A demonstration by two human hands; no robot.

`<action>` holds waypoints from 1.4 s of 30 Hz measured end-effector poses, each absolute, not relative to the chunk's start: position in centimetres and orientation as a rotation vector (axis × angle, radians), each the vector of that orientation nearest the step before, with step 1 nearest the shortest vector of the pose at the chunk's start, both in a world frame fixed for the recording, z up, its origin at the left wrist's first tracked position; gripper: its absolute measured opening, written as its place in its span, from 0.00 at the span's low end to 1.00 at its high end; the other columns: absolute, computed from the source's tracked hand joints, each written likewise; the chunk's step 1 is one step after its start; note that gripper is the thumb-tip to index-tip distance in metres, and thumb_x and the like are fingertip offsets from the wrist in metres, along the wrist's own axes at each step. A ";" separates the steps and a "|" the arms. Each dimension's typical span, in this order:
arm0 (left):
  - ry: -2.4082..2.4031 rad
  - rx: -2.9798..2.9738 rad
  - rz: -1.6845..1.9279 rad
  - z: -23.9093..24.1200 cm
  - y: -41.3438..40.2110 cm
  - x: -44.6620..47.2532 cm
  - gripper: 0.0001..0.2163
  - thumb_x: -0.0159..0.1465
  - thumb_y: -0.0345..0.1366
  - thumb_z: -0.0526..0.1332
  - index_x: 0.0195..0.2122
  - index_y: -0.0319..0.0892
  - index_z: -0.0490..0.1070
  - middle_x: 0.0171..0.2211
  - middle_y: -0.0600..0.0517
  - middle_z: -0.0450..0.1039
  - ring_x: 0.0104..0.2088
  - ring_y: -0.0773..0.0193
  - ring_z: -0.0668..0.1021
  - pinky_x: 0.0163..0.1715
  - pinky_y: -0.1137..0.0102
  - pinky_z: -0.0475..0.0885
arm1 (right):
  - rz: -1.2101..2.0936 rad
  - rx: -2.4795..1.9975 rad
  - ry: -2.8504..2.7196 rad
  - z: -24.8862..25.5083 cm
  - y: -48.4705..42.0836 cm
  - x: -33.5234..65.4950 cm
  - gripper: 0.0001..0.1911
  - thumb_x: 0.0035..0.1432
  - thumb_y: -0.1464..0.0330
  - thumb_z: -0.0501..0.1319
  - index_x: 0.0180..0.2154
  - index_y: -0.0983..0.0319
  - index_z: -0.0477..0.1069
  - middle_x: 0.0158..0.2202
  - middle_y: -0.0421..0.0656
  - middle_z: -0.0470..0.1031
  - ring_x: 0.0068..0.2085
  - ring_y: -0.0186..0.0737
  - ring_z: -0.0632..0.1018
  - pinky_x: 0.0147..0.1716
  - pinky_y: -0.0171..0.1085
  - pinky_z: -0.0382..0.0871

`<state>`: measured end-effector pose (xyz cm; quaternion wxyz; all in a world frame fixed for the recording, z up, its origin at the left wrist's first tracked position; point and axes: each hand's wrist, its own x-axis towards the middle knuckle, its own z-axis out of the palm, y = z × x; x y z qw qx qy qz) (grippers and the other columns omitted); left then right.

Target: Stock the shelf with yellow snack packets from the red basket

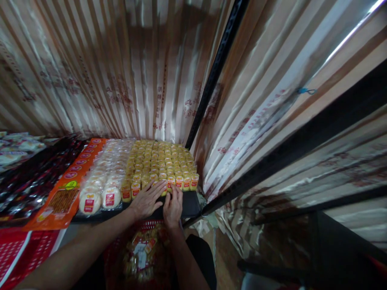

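Rows of small yellow wrapped cakes [160,161] with red and white labels stand packed on a black shelf [190,203]. My left hand [148,200] lies along the front of these rows, fingers stretched out and touching the packets. Close beside it, my right hand [173,207] has its fingertips against the front packets, its fingers slightly bent; I cannot make out whether it grips one. Below my forearms sits a red basket [152,222] holding more of the yellow wrapped packets [145,257].
Left of the cakes are rows of round white wrapped cakes [90,203], orange snack packs [63,197] and dark shiny packets [36,181]. Another red basket [18,249] stands at lower left. Black metal posts [211,76] and a pale curtain [145,80] close off the back and right.
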<state>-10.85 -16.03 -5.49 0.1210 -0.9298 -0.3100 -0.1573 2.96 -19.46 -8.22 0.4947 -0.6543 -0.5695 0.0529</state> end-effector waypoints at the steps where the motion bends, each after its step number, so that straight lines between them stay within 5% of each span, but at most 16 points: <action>1: -0.891 -2.721 -0.451 -5.4 -15.9 -10.9 0.27 0.65 0.43 0.47 0.63 0.37 0.46 0.64 0.48 0.48 0.64 0.63 0.49 0.63 0.60 0.41 | 0.103 -1.587 -1.416 -8.3 -19.5 3.0 0.19 0.62 0.69 0.46 0.52 0.64 0.64 0.49 0.51 0.66 0.52 0.41 0.67 0.50 0.42 0.63; 11: -0.875 -2.730 -0.447 -5.5 -15.6 -11.2 0.26 0.65 0.42 0.48 0.62 0.39 0.47 0.64 0.50 0.47 0.64 0.63 0.49 0.63 0.61 0.41 | 0.019 -1.620 -1.535 -8.4 -19.4 2.7 0.25 0.59 0.74 0.45 0.59 0.62 0.56 0.55 0.52 0.62 0.56 0.44 0.63 0.51 0.47 0.64; 29: -0.928 -2.716 -0.489 -5.7 -15.7 -11.0 0.26 0.65 0.40 0.47 0.63 0.38 0.47 0.64 0.49 0.48 0.64 0.62 0.50 0.63 0.60 0.41 | 0.035 -1.612 -1.613 -8.4 -18.8 2.9 0.32 0.52 0.80 0.46 0.60 0.62 0.55 0.56 0.51 0.62 0.57 0.43 0.62 0.52 0.46 0.64; 37: -0.926 -2.724 -0.521 -5.8 -15.7 -11.1 0.25 0.65 0.40 0.47 0.63 0.39 0.47 0.64 0.49 0.49 0.64 0.62 0.51 0.63 0.60 0.42 | 0.047 -1.525 -1.562 -8.4 -19.3 3.5 0.29 0.53 0.80 0.44 0.55 0.63 0.63 0.55 0.51 0.63 0.55 0.42 0.64 0.52 0.47 0.64; 42: -0.918 -2.729 -0.525 -5.8 -15.7 -11.1 0.26 0.65 0.41 0.48 0.63 0.39 0.47 0.64 0.49 0.48 0.64 0.61 0.51 0.63 0.60 0.41 | -0.009 -1.544 -1.503 -8.4 -19.6 4.4 0.30 0.54 0.80 0.44 0.59 0.61 0.57 0.57 0.51 0.60 0.58 0.44 0.61 0.53 0.49 0.63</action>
